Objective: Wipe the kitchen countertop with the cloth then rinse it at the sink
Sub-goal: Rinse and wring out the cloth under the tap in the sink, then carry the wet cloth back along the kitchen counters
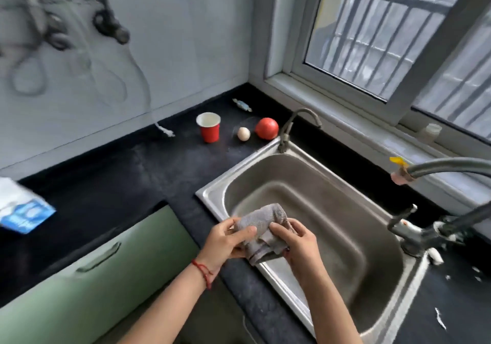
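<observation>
A grey cloth (261, 222) is bunched between both hands over the near left corner of the steel sink (372, 237). My left hand (225, 240) grips its left side, thumb on top. My right hand (297, 240) pinches its right side. The cloth's lower end hangs down over the sink's front rim. The black countertop (132, 173) runs left and behind the sink. A grey tap (435, 226) with a long spout stands at the sink's right; no water is visibly running.
On the counter behind the sink stand a red cup (209, 127), an egg (243, 133) and a tomato (267, 128). A second tap (292, 125) rises at the sink's back corner. A blue-white packet (21, 208) lies far left. Green drawers (106, 256) sit below.
</observation>
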Action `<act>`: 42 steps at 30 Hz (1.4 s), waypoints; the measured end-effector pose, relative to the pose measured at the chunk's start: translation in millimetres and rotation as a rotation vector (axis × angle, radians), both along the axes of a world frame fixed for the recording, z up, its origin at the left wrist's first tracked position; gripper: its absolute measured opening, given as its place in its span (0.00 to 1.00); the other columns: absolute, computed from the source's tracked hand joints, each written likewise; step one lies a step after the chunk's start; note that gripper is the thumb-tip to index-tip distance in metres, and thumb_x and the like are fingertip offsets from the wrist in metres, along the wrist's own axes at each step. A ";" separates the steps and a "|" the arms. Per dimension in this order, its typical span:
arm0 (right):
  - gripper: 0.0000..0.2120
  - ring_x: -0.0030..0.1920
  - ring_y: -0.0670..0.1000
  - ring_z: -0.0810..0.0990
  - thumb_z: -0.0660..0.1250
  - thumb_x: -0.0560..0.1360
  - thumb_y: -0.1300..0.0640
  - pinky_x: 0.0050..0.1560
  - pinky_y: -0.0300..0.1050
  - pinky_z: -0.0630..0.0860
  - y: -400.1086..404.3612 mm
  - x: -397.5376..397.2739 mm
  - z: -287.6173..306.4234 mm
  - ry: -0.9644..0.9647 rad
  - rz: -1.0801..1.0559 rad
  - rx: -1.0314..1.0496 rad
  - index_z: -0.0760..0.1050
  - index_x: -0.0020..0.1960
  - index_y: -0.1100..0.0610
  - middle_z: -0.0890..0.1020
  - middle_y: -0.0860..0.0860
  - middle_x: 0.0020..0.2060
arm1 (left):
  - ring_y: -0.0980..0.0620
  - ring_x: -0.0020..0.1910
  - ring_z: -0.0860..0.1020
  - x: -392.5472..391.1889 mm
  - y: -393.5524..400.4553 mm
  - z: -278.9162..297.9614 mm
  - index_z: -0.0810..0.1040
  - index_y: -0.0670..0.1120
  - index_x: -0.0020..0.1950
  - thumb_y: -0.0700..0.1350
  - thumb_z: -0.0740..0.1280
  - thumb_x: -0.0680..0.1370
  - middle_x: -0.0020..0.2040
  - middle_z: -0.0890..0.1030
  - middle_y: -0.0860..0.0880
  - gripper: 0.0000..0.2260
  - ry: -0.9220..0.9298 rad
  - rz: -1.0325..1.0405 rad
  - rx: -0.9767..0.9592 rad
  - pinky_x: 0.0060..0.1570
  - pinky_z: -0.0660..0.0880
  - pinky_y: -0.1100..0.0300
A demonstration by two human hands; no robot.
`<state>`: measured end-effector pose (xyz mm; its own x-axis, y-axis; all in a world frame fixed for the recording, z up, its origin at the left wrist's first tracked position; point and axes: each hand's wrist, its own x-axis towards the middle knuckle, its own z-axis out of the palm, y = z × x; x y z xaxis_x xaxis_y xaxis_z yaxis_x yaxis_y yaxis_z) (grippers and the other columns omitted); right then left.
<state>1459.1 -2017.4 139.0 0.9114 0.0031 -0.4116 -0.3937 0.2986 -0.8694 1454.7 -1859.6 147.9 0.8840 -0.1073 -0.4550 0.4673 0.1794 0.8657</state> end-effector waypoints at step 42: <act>0.17 0.30 0.56 0.75 0.76 0.66 0.53 0.29 0.43 0.71 611.0 -374.0 -151.0 -0.317 1.728 -1.082 0.72 0.29 0.61 0.80 0.61 0.31 | 0.47 0.39 0.77 -731.2 295.0 -128.4 0.76 0.43 0.43 0.44 0.65 0.76 0.40 0.80 0.44 0.05 0.684 1.992 -0.337 0.41 0.74 0.57</act>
